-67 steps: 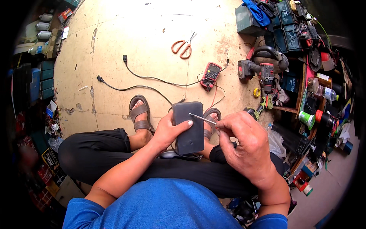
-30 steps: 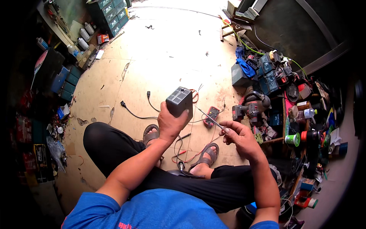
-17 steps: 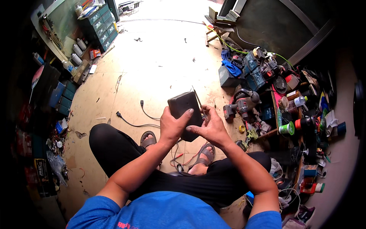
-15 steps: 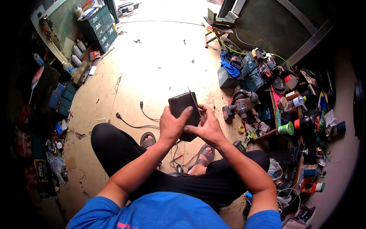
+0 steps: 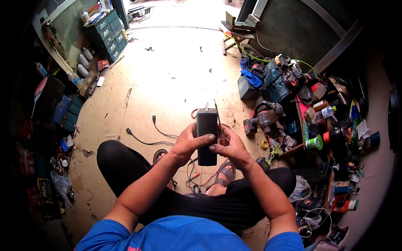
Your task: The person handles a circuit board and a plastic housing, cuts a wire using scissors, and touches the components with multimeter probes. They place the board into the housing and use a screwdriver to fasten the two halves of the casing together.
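Observation:
Held up between my knees is a black oblong box with a row of slots along its top end, its narrow side facing me. My left hand is closed round its left side, the thumb lying across the face. My right hand presses a thumb to the box's right edge. Those right fingers also grip a screwdriver, its thin shaft pointing up beside the box and its reddish handle partly hidden in the hand. Below the box, thin cables with a red clip lie between my sandalled feet.
A black cord with plugs lies on the floor left of my hands. Rightward stand a cordless drill, a grey box with a blue glove and heaped tools. Drawers and spray cans line the left wall.
The black box has turned from its tilted broad face to upright with the narrow side toward me, and sits slightly lower. Both hands have shifted with it; the screwdriver stays in the right.

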A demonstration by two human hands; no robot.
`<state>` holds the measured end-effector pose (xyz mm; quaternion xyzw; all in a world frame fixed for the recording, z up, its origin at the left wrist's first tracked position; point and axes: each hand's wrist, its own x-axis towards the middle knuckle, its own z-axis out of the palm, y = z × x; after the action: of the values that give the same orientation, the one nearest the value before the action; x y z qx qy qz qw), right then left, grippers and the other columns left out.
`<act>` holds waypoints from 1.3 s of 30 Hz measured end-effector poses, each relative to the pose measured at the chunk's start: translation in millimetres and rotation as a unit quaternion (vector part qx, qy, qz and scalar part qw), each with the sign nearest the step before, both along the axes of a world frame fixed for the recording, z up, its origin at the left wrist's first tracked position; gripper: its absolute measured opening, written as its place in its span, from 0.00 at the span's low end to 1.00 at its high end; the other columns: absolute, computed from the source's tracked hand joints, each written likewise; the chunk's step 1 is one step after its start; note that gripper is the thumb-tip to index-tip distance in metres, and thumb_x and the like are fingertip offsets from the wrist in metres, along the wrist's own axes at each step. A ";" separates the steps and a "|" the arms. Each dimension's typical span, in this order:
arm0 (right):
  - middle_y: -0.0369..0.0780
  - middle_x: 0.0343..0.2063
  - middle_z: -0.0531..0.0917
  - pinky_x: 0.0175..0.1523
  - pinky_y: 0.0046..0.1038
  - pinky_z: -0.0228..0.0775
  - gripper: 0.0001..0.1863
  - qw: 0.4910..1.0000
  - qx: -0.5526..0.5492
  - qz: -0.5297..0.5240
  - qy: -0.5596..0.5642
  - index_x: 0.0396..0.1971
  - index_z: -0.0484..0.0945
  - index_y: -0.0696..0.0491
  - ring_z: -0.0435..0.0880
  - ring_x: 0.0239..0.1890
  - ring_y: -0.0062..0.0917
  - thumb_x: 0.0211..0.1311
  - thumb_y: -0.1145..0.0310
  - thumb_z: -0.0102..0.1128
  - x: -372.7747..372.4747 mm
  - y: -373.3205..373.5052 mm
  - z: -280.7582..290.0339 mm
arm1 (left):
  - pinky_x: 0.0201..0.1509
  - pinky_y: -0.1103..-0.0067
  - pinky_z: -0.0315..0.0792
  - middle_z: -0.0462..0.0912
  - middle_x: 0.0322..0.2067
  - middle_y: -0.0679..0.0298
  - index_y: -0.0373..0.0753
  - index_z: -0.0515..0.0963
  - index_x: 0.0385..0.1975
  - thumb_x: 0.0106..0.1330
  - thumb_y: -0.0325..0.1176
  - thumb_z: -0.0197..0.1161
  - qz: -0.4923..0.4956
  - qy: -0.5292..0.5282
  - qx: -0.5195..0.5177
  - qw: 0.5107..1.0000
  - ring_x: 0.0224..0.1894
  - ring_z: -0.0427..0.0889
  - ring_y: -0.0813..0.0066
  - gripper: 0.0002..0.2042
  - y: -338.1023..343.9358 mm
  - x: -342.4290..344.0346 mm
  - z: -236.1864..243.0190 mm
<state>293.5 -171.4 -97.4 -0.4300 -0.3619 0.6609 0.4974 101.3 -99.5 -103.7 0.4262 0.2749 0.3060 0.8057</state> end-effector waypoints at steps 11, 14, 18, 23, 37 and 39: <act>0.37 0.50 0.86 0.52 0.23 0.79 0.42 0.997 -0.079 -0.004 0.004 0.71 0.70 0.58 0.86 0.49 0.18 0.58 0.69 0.82 4.2 -2.6 -31.9 | 0.57 0.72 0.83 0.88 0.47 0.52 0.25 0.80 0.56 0.58 0.49 0.84 0.037 0.157 0.027 0.987 0.49 0.89 0.68 0.36 -0.8 5.3 -1.8; 0.36 0.50 0.86 0.53 0.23 0.79 0.40 0.997 -0.080 -0.009 0.016 0.69 0.72 0.57 0.86 0.50 0.19 0.58 0.68 0.82 2.5 -3.4 -32.2 | 0.56 0.73 0.83 0.87 0.47 0.52 0.24 0.79 0.57 0.58 0.51 0.83 0.037 0.199 0.044 0.978 0.48 0.88 0.68 0.37 0.0 5.9 -3.4; 0.36 0.50 0.85 0.55 0.24 0.80 0.37 0.997 -0.068 0.003 0.028 0.67 0.73 0.56 0.86 0.51 0.19 0.59 0.68 0.81 3.1 -1.3 -32.9 | 0.50 0.74 0.86 0.91 0.42 0.52 0.27 0.85 0.50 0.58 0.52 0.83 0.052 0.208 0.071 0.974 0.42 0.92 0.70 0.32 1.3 6.3 -13.1; 0.36 0.52 0.85 0.57 0.27 0.82 0.35 0.995 -0.080 0.022 0.045 0.67 0.74 0.55 0.86 0.52 0.21 0.61 0.69 0.80 8.0 -1.5 -36.1 | 0.48 0.74 0.86 0.92 0.39 0.52 0.28 0.87 0.46 0.59 0.53 0.82 0.054 0.235 0.081 0.967 0.40 0.93 0.68 0.30 -1.6 6.4 -1.4; 0.37 0.57 0.84 0.65 0.36 0.80 0.36 0.991 -0.102 0.027 0.085 0.68 0.73 0.54 0.84 0.61 0.26 0.63 0.67 0.81 7.2 0.1 -44.0 | 0.46 0.71 0.86 0.92 0.35 0.51 0.29 0.88 0.44 0.56 0.61 0.80 0.065 0.349 0.156 0.922 0.38 0.94 0.66 0.34 1.0 3.8 16.3; 0.37 0.58 0.84 0.66 0.36 0.79 0.36 0.991 -0.093 0.022 0.096 0.69 0.73 0.53 0.84 0.62 0.26 0.64 0.65 0.80 8.3 2.8 -44.7 | 0.47 0.71 0.86 0.92 0.36 0.50 0.29 0.88 0.44 0.57 0.62 0.79 0.098 0.404 0.193 0.889 0.39 0.93 0.65 0.35 4.0 7.1 6.5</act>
<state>301.8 -168.6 -142.0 -0.4013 -0.2586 0.7407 0.4727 108.5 -95.5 -97.2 0.6309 0.5528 0.2320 0.4926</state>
